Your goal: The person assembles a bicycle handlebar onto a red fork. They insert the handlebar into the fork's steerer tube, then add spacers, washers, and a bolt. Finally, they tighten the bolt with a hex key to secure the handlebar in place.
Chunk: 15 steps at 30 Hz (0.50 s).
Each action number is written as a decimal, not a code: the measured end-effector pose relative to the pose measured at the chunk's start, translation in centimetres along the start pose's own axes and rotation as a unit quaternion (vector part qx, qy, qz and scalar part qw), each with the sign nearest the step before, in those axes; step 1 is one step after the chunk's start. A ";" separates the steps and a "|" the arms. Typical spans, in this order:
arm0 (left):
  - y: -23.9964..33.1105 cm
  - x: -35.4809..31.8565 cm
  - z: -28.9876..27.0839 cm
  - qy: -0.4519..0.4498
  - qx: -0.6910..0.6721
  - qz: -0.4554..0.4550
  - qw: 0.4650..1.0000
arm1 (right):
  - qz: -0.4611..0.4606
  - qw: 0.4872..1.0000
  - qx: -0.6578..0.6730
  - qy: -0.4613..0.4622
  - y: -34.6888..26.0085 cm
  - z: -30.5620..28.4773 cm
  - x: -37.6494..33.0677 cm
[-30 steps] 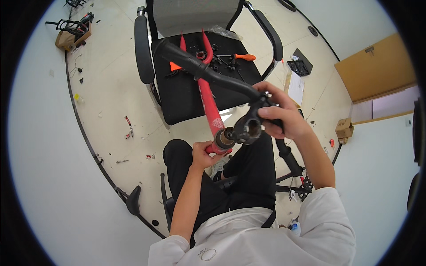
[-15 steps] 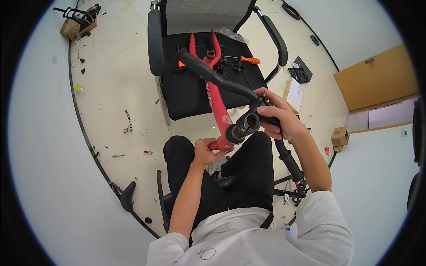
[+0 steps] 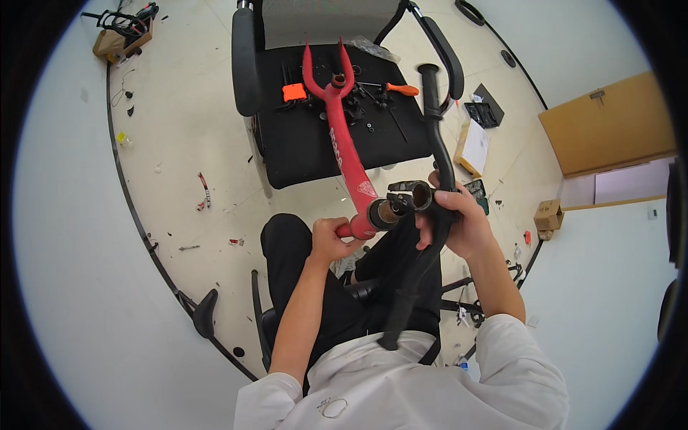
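Observation:
A red bicycle frame slants from the black chair toward my lap, its forked end over the seat. My left hand is closed around a short red tube next to the head tube, which has a dark ring at its end. My right hand grips a black handlebar at its middle, by the stem clamp. The bar stands nearly lengthwise, one grip up by the chair's armrest and the other blurred over my lap. The clamp is close to the head tube; I cannot tell whether they touch.
On the chair seat lie an orange-handled screwdriver, an orange tool and several small dark parts. A saddle rests by the left wall. Cardboard boxes and a tool case sit on the floor to the right.
The handlebar has swung from slanting across the frame to nearly lengthwise, and its clamp has shifted slightly right. My right hand turned with it; my left hand keeps its hold on the frame.

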<state>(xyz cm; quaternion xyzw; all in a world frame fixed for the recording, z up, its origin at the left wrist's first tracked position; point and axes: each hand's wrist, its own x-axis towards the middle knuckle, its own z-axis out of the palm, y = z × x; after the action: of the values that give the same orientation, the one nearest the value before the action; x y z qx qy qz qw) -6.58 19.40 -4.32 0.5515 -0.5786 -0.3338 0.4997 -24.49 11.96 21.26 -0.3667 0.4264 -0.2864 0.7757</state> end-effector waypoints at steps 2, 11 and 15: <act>0.2 0.1 0.2 0.005 -0.003 0.009 1.000 | -0.008 1.000 -0.006 0.007 0.5 0.2 -0.6; 0.7 0.3 0.2 0.027 0.036 0.037 0.998 | 0.011 0.999 0.047 0.005 1.1 0.5 -2.4; 0.6 0.4 0.4 0.040 0.017 0.030 0.999 | 0.018 0.998 0.053 0.040 1.2 1.1 -2.6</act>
<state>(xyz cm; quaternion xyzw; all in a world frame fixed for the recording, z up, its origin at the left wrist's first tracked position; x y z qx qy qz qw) -7.07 19.08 -3.76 0.5551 -0.5799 -0.2867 0.5229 -24.63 14.95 21.89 -0.3058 0.4477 -0.3089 0.7814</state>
